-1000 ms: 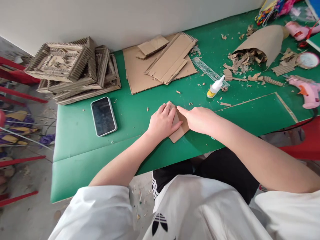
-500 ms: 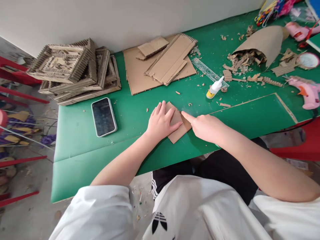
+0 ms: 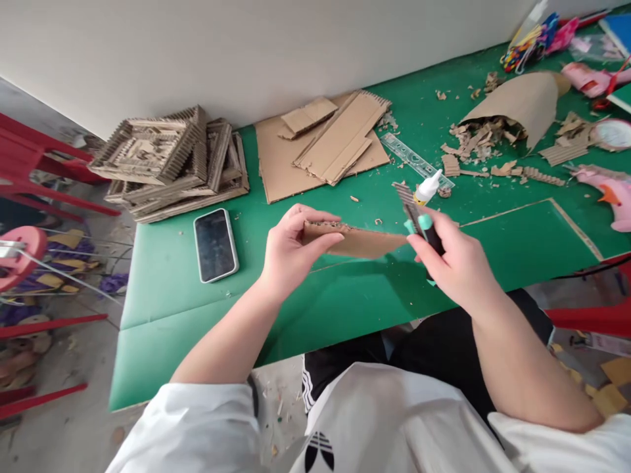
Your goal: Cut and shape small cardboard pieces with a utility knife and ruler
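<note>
Between the thumb and fingers of my left hand (image 3: 292,253) is a piece of cardboard (image 3: 367,243), raised off the table and tilted so that its rough upper edge shows. My right hand (image 3: 456,256) grips a utility knife (image 3: 430,233) with a black and mint-green handle. Its blade (image 3: 405,199) is out and points up and away from me. The knife is close to the cardboard's right end; whether they touch I cannot tell. Just behind the knife stands a white glue bottle (image 3: 428,187), partly hidden by it.
A phone (image 3: 215,244) lies left on the green table (image 3: 172,341). Stacked corrugated cardboard frames (image 3: 158,154) and flat cardboard sheets (image 3: 340,138) are along the wall. A clear ruler (image 3: 411,154), a paper cone (image 3: 517,98) with scraps and a pink glue gun (image 3: 604,190) lie right.
My left hand has lifted the cardboard off the table and tilted it. The right hand, pointing at the cardboard before, has moved right and now visibly holds the knife with its blade up.
</note>
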Demonstrator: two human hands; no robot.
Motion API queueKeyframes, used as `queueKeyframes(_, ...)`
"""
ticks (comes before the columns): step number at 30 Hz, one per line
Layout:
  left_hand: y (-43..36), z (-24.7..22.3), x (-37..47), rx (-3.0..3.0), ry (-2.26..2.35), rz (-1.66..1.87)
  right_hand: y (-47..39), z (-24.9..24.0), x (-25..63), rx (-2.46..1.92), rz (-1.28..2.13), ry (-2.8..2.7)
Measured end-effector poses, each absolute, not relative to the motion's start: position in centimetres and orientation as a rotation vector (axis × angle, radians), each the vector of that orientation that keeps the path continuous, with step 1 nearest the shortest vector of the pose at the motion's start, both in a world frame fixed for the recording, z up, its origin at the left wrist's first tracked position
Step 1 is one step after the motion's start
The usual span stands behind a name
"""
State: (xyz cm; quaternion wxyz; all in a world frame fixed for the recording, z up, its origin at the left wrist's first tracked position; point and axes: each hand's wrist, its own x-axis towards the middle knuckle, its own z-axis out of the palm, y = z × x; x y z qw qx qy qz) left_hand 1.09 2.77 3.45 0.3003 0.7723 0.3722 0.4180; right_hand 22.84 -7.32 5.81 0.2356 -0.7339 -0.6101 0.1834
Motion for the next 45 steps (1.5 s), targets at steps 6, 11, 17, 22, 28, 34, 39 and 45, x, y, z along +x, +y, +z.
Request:
queueKeyframes(6,0.9,4.1,1.9,2.1,0.92,1.288,-8.6,7.0,21.5,-2.003,0.408,-1.562)
queueKeyframes(11,0.1,3.1,2.3,2.278,0.915,1.37,-8.5,5.9,19.9,-1.827,0.775,-1.602)
queueKeyframes(17,0.1,1.9,2.6,2.361,0.881,1.403,-8.2,4.1,18.9,-1.421,1.435,-1.161)
queueKeyframes(22,0.1,0.8,2.7,2.393,0.857,1.346,-8.1,2.9,18.7,-1.309,1.597,-0.971)
queueKeyframes(28,0.4,0.1,2.6,2.444,0.85,1.334,-8.1,2.6,18.7,-1.306,1.652,-0.95)
queueKeyframes(34,0.7,0.4,2.8,2.48,0.775,1.396,-8.5,2.9,18.9,-1.419,1.542,-1.11)
queueKeyframes(39,0.5,1.0,2.9,2.438,0.677,1.391,-8.5,3.7,19.0,-1.624,1.152,-1.289)
queueKeyframes(45,0.3,1.4,2.9,2.443,0.694,1.356,-8.1,4.0,18.9,-1.753,0.697,-1.448)
